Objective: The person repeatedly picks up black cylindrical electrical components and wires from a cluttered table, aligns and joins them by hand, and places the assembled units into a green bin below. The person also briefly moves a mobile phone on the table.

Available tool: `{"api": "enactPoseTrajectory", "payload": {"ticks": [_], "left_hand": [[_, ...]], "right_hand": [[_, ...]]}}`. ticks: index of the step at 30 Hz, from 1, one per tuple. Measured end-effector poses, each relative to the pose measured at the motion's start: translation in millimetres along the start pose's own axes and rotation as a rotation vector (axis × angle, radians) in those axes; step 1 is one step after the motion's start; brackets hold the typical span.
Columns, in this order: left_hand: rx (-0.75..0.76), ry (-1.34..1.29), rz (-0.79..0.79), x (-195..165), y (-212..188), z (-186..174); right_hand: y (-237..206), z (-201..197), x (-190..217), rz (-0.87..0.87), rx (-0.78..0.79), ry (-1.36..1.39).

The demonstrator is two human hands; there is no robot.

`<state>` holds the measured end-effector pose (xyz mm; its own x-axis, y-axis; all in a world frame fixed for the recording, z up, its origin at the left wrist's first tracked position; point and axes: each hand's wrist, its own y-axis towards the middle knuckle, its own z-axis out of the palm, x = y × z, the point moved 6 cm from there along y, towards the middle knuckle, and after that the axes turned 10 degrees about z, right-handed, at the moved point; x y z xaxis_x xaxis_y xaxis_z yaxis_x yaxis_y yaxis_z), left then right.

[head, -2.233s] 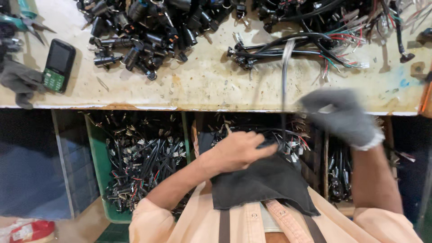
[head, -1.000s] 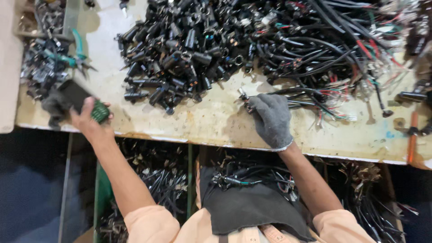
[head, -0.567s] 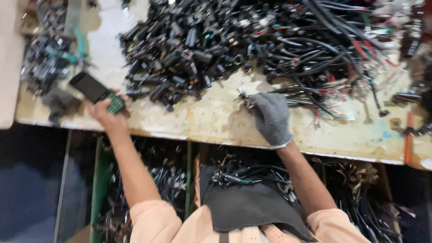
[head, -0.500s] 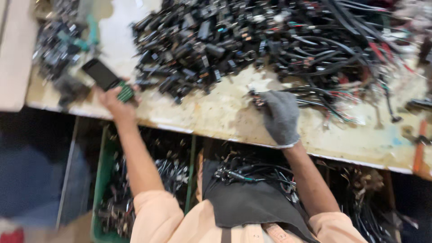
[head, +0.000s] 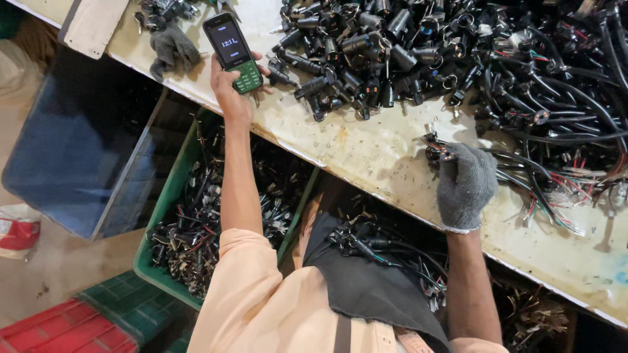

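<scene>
My bare left hand (head: pixel 230 88) holds a small black and green keypad phone (head: pixel 233 52) upright over the near edge of the worn white workbench (head: pixel 366 153), its lit screen facing me. My right hand (head: pixel 466 184), in a grey knit glove, rests on the bench with its fingers on a small black wired connector (head: pixel 438 151) at the end of a cable bundle. A big heap of black plugs and connectors (head: pixel 392 46) lies just beyond both hands. A dark apron on my lap holds more wired parts (head: pixel 366 245).
A spare grey glove (head: pixel 171 47) lies left of the phone. Black cables with red and green wires (head: pixel 562 150) spread at the right. A green crate of wired parts (head: pixel 196 222) stands under the bench, a blue bin (head: pixel 72 150) to its left and a red crate (head: pixel 59 330) on the floor.
My left hand went from my lap to the phone at the bench's left, picked it up and raised it screen up. My right hand came down onto the connector bundle and stayed.
</scene>
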<state>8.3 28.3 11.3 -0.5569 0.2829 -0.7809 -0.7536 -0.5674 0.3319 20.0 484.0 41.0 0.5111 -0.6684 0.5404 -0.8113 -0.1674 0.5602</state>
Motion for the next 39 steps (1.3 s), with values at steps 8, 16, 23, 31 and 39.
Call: {"api": "enactPoseTrajectory", "payload": {"ticks": [8, 16, 23, 31, 39], "left_hand": [[0.080, -0.001, -0.041, 8.1, 1.2, -2.7], [0.037, -0.004, 0.025, 4.2, 1.4, -1.7], [-0.030, 0.961, 0.258, -24.7, 23.0, -23.4], [0.102, 1.639, 0.398, -36.6, 15.4, -26.0], [0.589, 1.575, 0.510, -4.8, -28.7, 24.6]], "right_hand": [[-2.9, 0.6, -5.6, 0.041, 0.007, -0.039], [-3.1, -0.1, -4.9, 0.045, 0.015, -0.034], [-4.8, -10.0, -4.8, 0.067, -0.040, 0.009], [-6.4, -7.7, -4.3, 0.035, -0.052, 0.000], [-4.1, -7.8, 2.1, 0.068, -0.010, -0.042]]}}
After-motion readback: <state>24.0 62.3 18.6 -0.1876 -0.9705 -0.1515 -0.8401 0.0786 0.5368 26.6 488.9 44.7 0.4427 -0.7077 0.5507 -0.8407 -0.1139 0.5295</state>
